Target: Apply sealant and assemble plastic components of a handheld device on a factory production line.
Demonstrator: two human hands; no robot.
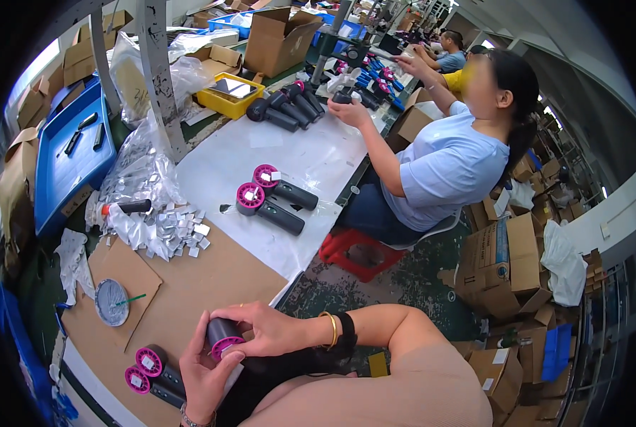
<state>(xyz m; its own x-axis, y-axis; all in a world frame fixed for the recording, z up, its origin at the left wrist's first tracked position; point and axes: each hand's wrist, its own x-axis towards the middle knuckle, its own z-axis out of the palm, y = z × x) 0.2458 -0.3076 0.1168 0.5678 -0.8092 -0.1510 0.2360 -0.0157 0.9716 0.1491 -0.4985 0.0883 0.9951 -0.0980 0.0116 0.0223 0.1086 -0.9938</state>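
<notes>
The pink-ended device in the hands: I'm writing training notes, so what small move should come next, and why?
Perhaps press gently on the pink end of the held device: the left hand and right hand meet around it, and two similar devices beside the left hand bear white squares there.

The left fingers (197, 340) and right fingers (234, 312) cover much of the held dryer (223, 330); its handle cannot be made out, nor what the fingertips do at its pink rim. The left hand (203, 373) overlaps the handle ends of two dryers (163, 381) beside it, and the lower edge cuts off that arm at the wrist. A co-worker's face (478, 77) is blurred, the legs (364, 206) partly hidden by the tabletop (218, 171). Behind, a yellow-shirted person (454, 82) is mostly covered. The white squares (179, 231) overlap too closely to count; the far parts (383, 72) are too small to tell.
</notes>
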